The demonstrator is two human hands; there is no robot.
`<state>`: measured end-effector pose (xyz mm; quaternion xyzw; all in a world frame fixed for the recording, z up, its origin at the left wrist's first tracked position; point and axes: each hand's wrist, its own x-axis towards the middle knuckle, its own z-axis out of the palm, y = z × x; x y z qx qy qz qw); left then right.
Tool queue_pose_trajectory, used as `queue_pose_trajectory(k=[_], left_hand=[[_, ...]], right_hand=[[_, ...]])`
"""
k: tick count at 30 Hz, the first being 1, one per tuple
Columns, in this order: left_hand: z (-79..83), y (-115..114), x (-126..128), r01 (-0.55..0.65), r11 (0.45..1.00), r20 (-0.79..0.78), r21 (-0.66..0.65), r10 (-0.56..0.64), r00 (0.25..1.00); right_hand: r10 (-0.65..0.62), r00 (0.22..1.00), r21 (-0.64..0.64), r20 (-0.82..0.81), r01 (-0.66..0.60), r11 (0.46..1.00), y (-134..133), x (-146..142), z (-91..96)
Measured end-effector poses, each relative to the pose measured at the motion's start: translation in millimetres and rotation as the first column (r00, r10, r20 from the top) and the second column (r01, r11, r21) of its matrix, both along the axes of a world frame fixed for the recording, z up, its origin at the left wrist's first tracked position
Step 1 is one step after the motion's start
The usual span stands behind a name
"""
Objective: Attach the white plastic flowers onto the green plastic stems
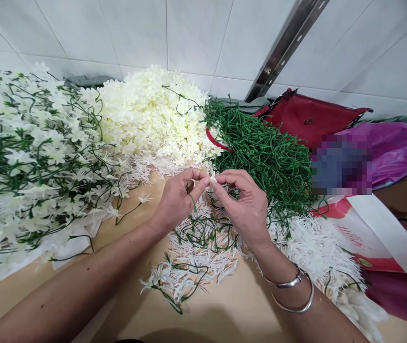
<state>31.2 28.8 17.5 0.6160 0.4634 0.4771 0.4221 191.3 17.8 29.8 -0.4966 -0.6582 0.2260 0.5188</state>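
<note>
My left hand [177, 197] is closed in a pinch, with a thin green artificial stem [192, 202] running down from its fingers. My right hand [247, 209] pinches a small white artificial flower [212, 178], its fingertips almost meeting those of the left. The fingers partly hide how flower and stem join. Below both hands lie loose green stems [203, 231] over white stringy pieces [221, 267]. Just behind them rise a heap of cream flower heads [153, 114] and a pile of green stems [264, 152].
Stemmed white flowers [28, 176] cover the left side of the tan tabletop [128, 267]. More white stringy pieces [314, 243] lie at right. A red bag [307, 116], purple plastic [400, 150] and a red-and-white bag [353, 228] border the right. Behind stands a tiled wall [135, 33] with a metal post [285, 45].
</note>
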Motion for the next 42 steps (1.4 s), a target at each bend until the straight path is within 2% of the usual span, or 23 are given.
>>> queue_pose_trajectory(k=[5,11,15,19,21,27,32,38,42], left_hand=[[-2.7,1.3,-0.9,0.012,1.000,0.008,0.008,-0.012,1.000],[-5.7,2.6,-0.9,0.032,0.999,-0.006,0.024,-0.032,0.999],[-3.7,0.8,-0.1,-0.010,0.987,-0.021,0.162,0.013,1.000],[-1.5,1.8,-1.5,0.038,0.959,-0.108,0.281,-0.007,0.994],[-0.8,2.9,-2.3,0.036,0.967,-0.104,0.253,-0.010,0.995],[-2.4,5.4,-1.2,-0.034,0.999,0.011,0.002,0.034,0.999],[-2.3,7.4,2.2,0.022,0.991,0.197,-0.130,0.004,0.980],[-0.4,7.0,3.7,0.029,0.986,0.235,-0.164,0.010,0.972],[-1.0,5.7,4.1,-0.018,0.990,0.223,-0.141,0.049,0.974]], right_hand=[[0.040,0.989,-0.139,-0.145,-0.060,0.989,1.5,0.8,-4.5],[0.024,0.907,-0.336,-0.421,-0.180,0.924,6.9,3.1,-14.6],[0.025,0.884,-0.377,-0.468,-0.225,0.898,8.6,3.7,-16.5],[0.077,0.874,-0.369,-0.480,-0.281,0.886,8.8,5.3,-16.6],[0.090,0.878,-0.384,-0.470,-0.295,0.875,8.9,6.4,-17.1],[0.087,0.883,-0.395,-0.461,-0.292,0.871,9.1,6.2,-15.7],[0.079,0.882,-0.402,-0.464,-0.290,0.868,9.3,4.4,-12.6],[0.067,0.880,-0.394,-0.469,-0.277,0.876,9.1,2.8,-12.8],[0.053,0.855,-0.395,-0.516,-0.293,0.871,8.7,1.3,-14.6]])
